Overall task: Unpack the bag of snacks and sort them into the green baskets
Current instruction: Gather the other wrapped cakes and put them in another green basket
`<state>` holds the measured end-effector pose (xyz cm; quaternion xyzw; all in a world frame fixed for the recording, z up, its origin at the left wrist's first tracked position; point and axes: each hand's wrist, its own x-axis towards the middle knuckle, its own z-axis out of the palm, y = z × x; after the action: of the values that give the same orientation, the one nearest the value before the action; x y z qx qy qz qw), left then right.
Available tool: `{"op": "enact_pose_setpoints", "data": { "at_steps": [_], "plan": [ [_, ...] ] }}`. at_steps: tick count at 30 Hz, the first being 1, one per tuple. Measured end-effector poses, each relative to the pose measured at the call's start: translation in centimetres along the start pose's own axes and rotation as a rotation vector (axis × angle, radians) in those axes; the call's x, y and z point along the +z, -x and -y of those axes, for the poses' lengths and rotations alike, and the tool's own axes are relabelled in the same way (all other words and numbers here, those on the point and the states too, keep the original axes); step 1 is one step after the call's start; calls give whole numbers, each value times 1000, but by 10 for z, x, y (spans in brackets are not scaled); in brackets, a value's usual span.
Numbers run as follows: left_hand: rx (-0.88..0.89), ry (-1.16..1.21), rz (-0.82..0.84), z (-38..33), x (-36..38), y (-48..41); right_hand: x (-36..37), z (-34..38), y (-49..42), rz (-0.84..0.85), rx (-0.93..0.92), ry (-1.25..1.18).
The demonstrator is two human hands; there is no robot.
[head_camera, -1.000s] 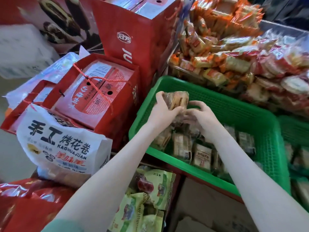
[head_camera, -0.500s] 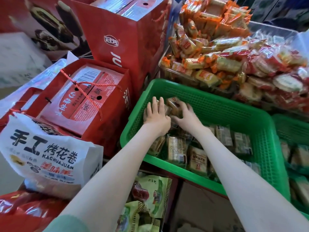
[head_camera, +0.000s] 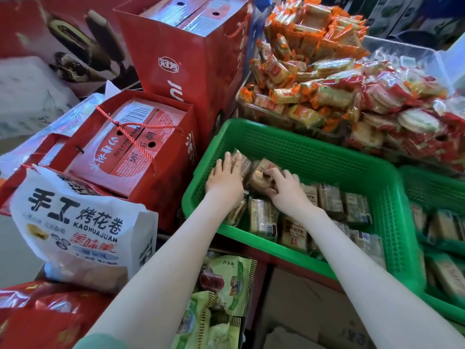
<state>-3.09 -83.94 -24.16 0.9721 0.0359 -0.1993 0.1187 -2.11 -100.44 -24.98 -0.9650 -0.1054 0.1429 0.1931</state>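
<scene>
Two hands meet inside the green plastic mesh basket. Nearest you, rows of brown-wrapped snack packets lie flat along its front. Just beyond, your right hand curls round a tan-wrapped packet, while your left hand, fingers straight, presses a clear-wrapped packet touching its left side. Unfilled basket floor lies beyond and rightward, closer to your right hand.

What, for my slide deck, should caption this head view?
Left hand presses, right hand grips snack packets inside the green basket.

green, red and orange
green mesh basket; red gift boxes; orange-wrapped snacks; white bag with black lettering.
</scene>
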Motion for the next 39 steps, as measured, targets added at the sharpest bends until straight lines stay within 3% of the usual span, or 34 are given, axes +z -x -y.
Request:
{"op": "enact_pose_setpoints", "data": {
  "at_steps": [3,10,16,24,31,39],
  "plan": [
    [-58,118,-65,-7,-2,12,-7,-4,14,2,-30,93],
    [66,153,-352,-54,12,72,-23,-24,85,-142,-76,16],
    [387,233,-521,-156,52,143,-53,-86,186,-413,-61,-140],
    [678,308,-440,-373,134,282,-106,-261,407,-610,126,-148],
    [809,228,-229,-584,216,407,-145,-427,609,-739,391,-182],
    [898,102,-120,-760,296,433,-173,-598,723,-767,585,-177]
  ]
}}
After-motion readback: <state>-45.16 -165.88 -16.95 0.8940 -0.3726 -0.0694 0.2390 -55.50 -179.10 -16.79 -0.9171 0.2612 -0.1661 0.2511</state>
